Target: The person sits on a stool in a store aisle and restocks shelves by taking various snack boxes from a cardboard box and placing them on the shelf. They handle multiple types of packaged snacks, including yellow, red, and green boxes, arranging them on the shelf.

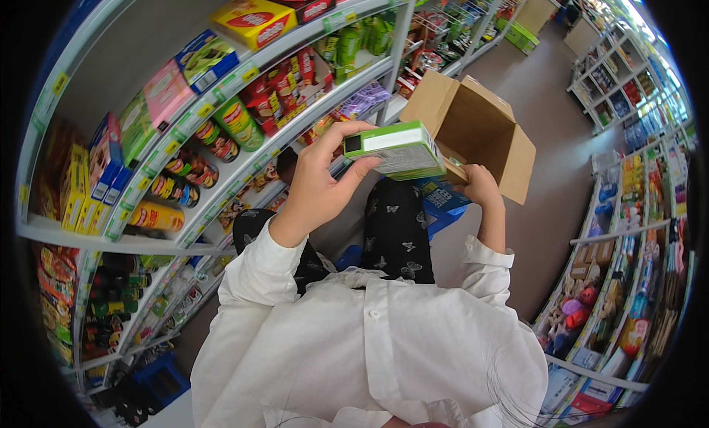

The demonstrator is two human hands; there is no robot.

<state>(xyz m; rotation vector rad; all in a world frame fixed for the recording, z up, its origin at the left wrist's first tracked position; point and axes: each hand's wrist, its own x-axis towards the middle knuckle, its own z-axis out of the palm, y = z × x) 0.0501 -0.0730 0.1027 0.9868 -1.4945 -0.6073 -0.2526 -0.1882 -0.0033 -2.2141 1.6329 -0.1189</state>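
Observation:
My left hand [327, 179] grips a green and white carton [396, 151] by its left end, thumb below and fingers above. The carton is tilted in front of my chest, left of an open cardboard box [479, 131]. My right hand [481, 185] pinches the near flap of that box at its lower left edge. The box's flaps stand apart and its brown inside shows; part of its bottom is hidden by the carton. Below the carton, a blue printed package [443, 194] lies by my knee.
Store shelves [221, 237] curve along the left, holding snack boxes, a green chip canister [239, 123] and bagged snacks. Another shelf unit [620, 224] with mixed goods stands at the right. Grey floor [545, 95] runs between them. A green box [518, 36] sits farther up the aisle.

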